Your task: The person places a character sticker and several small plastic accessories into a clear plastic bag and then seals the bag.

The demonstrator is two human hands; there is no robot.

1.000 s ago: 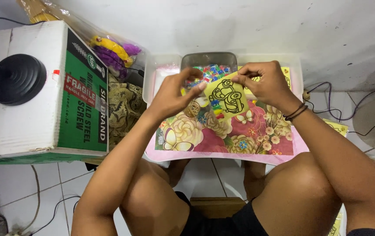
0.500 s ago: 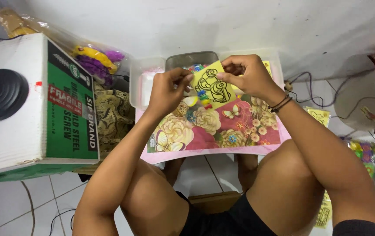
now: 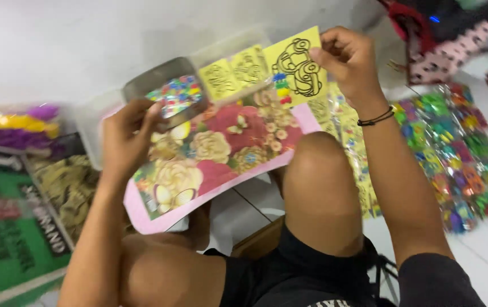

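Note:
My right hand [image 3: 348, 60] pinches the top corner of a yellow card with a black line drawing [image 3: 295, 65], lifted above the floral board [image 3: 210, 162] that rests on my knees. A row of small coloured dots runs along the card's lower left edge. My left hand [image 3: 125, 136] hovers over the board's left part, fingers curled, just beside a grey metal tin of coloured beads [image 3: 170, 91]; whether it touches the tin is unclear. More yellow cards [image 3: 233, 71] lie behind the board.
A green and white cardboard box [image 3: 11, 250] stands at the left with a brown patterned packet [image 3: 70, 187] next to it. Bags of colourful packets [image 3: 460, 153] cover the floor at the right. Purple and yellow bags [image 3: 16, 128] lie far left.
The camera has swung right and tilted. My right hand has lifted the yellow card up and to the right, away from my left hand, which has dropped back toward the tin.

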